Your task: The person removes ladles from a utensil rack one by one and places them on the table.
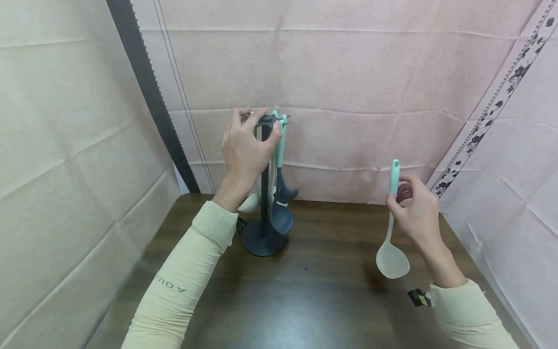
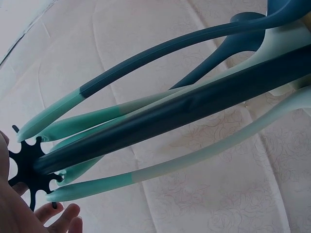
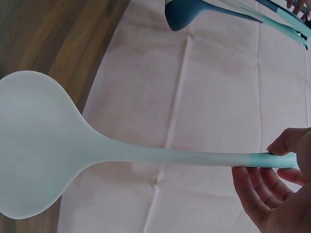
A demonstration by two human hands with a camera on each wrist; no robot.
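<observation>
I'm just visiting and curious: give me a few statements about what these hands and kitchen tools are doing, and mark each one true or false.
1. The right hand holds a pale spoon by its teal handle. True.
2. The spoon's bowl rests flat on the table. False: it hangs bowl down, above the dark wood.
3. The left hand is at the top of the dark stand. True.
4. The stand is bare. False: several utensils hang on it, among them a dark ladle.
5. The stand lies toppled on its side. False: it stands upright on its round base.
</observation>
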